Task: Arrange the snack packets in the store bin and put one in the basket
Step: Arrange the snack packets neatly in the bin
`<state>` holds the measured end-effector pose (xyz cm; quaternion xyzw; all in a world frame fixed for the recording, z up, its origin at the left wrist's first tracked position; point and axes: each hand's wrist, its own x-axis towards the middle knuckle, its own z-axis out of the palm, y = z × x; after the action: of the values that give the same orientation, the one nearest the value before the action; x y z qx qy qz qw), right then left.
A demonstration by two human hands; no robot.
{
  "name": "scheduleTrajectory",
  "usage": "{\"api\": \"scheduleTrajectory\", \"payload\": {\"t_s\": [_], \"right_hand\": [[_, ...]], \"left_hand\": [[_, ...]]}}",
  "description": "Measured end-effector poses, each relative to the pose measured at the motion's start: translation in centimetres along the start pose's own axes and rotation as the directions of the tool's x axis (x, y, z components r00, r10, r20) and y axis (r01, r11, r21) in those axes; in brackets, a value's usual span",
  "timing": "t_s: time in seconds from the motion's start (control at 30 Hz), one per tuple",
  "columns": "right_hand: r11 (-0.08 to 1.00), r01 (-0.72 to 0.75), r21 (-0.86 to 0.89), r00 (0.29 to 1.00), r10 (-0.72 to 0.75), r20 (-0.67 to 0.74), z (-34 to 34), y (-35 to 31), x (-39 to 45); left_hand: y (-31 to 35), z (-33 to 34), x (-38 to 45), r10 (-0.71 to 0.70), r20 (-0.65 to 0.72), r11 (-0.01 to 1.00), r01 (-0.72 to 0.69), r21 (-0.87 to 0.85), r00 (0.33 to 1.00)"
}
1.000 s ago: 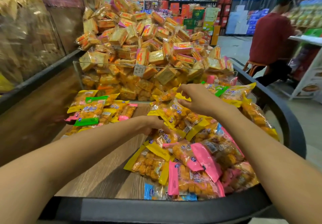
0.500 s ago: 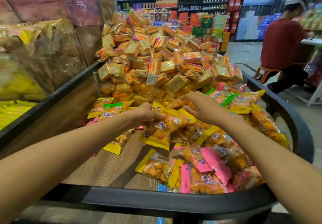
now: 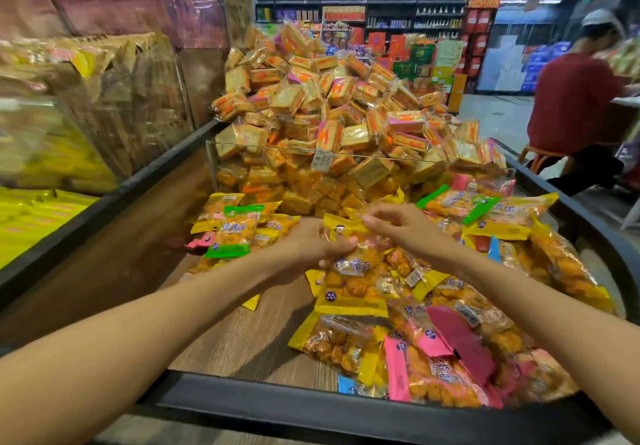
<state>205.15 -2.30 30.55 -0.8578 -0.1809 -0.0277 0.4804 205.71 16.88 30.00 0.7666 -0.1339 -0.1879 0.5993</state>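
Both hands gripping one yellow-edged snack packet (image 3: 349,271) above the wooden floor of the store bin (image 3: 242,333): left hand (image 3: 311,243) at its side, right hand (image 3: 398,226) pinching its top edge.

Two bare forearms, left hand (image 3: 311,242) and right hand (image 3: 401,226), sleeveless, unadorned.

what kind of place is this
Most likely a grocery shop: a black-rimmed wooden display bin heaped with yellow-edged snack packets, stocked dark shelves at the back, and a small price tag on the clear divider.
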Motion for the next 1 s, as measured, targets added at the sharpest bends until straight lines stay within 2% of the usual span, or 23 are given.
{"api": "scheduleTrajectory", "payload": {"t_s": [0.1, 0.23, 0.3, 0.4, 0.5, 0.7, 0.9, 1.0], "right_hand": [[1.0, 0.01, 0.001, 0.999, -0.01, -0.045, -0.2, 0.4, 0.2], [0.999, 0.027, -0.026, 0.993, -0.03, -0.115, -0.4, 0.3, 0.2], [0.999, 0.03, -0.024, 0.992, -0.033, -0.125, -0.2, 0.3, 0.1], [1.0, 0.018, -0.024, 0.992, -0.021, -0.128, 0.2, 0.2, 0.0], [1.0, -0.005, 0.012, 0.992, 0.006, -0.123, 0.3, 0.0, -0.1], [0.994, -0.039, 0.098, 0.998, 0.043, -0.037, 0.4, -0.3, -0.2], [0.984, -0.035, 0.177, 0.986, 0.063, -0.156, 0.3, 0.0, 0.2], [0.959, -0.083, 0.272, 0.988, 0.114, -0.102, 0.1, 0.0, 0.3]], "left_hand": [[0.4, -0.6, 0.0, 0.003, 0.034, 0.999, -0.001, -0.048, 0.999], [1.7, -3.0, 0.5, 0.025, -0.082, 0.988, -0.037, -0.148, 0.996], [1.7, -2.8, 0.6, 0.031, -0.092, 0.994, -0.04, -0.1, 0.995], [1.1, -1.8, 0.3, 0.049, -0.017, 0.998, -0.048, 0.037, 0.999], [0.3, -1.4, 0.2, 0.119, 0.036, 0.991, -0.121, 0.053, 0.992], [-0.2, -1.2, 0.4, 0.169, -0.098, 0.983, -0.161, 0.086, 0.981], [0.3, -1.7, 0.5, 0.173, -0.084, 0.984, -0.17, 0.042, 0.981], [0.5, -2.2, 0.5, 0.204, -0.161, 0.979, -0.198, 0.054, 0.966]]}}
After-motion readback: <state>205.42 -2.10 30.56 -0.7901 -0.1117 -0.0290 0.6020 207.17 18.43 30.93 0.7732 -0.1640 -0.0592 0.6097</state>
